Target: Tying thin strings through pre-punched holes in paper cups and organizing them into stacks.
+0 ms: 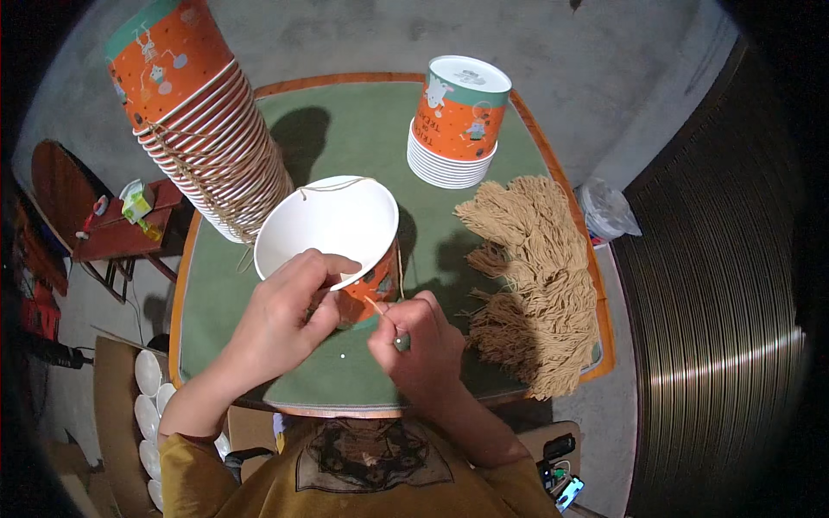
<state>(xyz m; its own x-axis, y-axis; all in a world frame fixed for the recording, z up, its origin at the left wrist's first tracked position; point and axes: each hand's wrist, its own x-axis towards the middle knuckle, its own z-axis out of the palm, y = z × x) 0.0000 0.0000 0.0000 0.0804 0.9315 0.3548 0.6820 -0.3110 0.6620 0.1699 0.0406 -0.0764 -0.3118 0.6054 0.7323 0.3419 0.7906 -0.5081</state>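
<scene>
— What do we see closest to us?

— Our left hand is curled closed over the near rim of a paper cup, thumb inside and fingers outside. Our right hand is pinched shut on a thin tan string that runs up to the cup's side.

— How does the cup look, and where is it?

— It lies tilted toward us on the near middle of the desk, its round mouth open to us. Inside it is plain, smooth white; outside, an orange printed wall with small cartoon figures. Another loop of string hangs across its far rim. A rolled lip runs around the mouth.

— And the desk itself?

— A green, felt-like mat with a rounded wooden edge in orange-brown. A tiny white speck sits on the mat between our hands.

— What lies beside us?

— To the right, a thick bundle of cut strings, beige, soft and fringed, spread over the desk's right side.

— Farther off?

— On the left, a long leaning stack of cups, orange with white rims, with strings dangling along its side. At the far right, a shorter upright stack, bottoms up, with a teal band round the top. Beyond is grey concrete floor.
</scene>
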